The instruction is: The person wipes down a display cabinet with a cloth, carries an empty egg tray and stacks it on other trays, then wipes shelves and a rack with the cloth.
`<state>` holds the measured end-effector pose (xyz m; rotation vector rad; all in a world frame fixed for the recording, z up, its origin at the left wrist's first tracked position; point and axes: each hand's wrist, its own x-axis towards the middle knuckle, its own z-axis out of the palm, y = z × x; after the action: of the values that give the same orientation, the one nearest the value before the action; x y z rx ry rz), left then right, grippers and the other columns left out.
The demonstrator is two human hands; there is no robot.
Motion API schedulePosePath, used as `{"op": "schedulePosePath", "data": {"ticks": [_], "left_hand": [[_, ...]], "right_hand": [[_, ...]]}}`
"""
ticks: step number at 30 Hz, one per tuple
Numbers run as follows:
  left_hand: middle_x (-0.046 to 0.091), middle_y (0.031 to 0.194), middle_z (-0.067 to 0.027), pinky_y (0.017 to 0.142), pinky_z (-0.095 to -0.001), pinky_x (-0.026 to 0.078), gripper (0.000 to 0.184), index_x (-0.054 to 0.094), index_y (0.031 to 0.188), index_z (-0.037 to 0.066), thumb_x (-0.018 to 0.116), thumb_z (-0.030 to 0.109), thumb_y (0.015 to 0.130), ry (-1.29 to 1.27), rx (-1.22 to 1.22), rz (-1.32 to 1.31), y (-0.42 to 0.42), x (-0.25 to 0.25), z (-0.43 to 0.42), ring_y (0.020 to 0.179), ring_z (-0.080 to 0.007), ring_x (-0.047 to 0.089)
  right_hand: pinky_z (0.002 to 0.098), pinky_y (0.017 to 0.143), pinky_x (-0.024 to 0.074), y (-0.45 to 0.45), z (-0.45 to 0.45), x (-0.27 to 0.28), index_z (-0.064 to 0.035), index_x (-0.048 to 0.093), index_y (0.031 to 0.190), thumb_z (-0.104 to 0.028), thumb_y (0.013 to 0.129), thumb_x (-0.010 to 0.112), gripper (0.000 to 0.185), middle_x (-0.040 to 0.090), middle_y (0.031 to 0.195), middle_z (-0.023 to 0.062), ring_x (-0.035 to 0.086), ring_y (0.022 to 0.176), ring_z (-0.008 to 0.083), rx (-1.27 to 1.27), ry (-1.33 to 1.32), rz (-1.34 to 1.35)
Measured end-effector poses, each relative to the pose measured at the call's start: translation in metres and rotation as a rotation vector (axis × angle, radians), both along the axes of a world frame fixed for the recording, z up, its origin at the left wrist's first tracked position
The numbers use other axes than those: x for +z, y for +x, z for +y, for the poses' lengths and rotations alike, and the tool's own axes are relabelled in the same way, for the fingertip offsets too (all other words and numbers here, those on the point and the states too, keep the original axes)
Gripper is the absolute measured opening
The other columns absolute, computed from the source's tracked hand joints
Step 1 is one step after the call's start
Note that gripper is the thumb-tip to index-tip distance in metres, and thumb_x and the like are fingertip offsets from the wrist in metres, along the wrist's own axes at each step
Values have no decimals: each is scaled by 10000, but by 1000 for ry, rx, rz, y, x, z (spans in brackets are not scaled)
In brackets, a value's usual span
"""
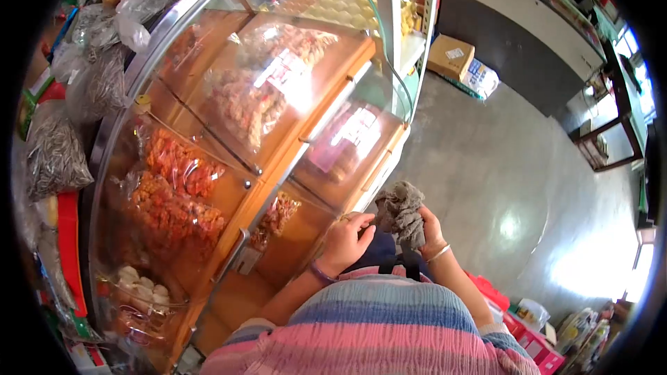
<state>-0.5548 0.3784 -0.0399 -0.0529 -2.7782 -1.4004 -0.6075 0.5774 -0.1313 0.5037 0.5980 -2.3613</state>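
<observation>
A crumpled grey-brown cloth (401, 212) is gripped in my right hand (432, 232), in front of my body. My left hand (345, 240) is just left of the cloth, its fingers curled and close together; whether anything is between them is too small to tell. Beside my left hand stands a glass-covered display case (267, 184) with wooden frames. Inside it lie bags of orange-red food (177, 201), a bag of pale twisted snacks (260, 90) and some whitish round items (142, 292).
Plastic bags (55, 153) of goods line the far left. A cardboard box (450, 57) sits on the grey floor (486, 160) by a counter (507, 35). A white shelf post (425, 35) rises behind the case. Pink and red containers (531, 347) stand at lower right.
</observation>
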Motion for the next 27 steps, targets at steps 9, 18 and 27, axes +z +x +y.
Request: {"op": "schedulePosePath", "data": {"ticks": [9,18,27], "left_hand": [[677,881,-131,672,-349,526,217,645,1016,56,643,167,829,12,99,81,-99,5,-1,791,-263,672],[669,859,-121,668,-352,515,187,641,977,52,643,143,813,-18,355,177,-134,12,36,784,-273,660],[644,886,-128,689,-365,513,158,643,939,39,645,121,804,-49,455,206,-137,29,49,793,-291,637]], "right_hand": [[406,961,464,-129,-7,24,-11,398,1364,-93,892,362,480,532,1295,156,560,1133,290,60,-20,137],[377,891,509,-219,2,57,16,438,1312,-48,877,389,442,576,1199,169,609,1039,278,286,46,224],[337,996,404,-277,-19,159,34,444,1311,-40,842,437,476,564,1230,108,531,1138,199,229,158,816]]}}
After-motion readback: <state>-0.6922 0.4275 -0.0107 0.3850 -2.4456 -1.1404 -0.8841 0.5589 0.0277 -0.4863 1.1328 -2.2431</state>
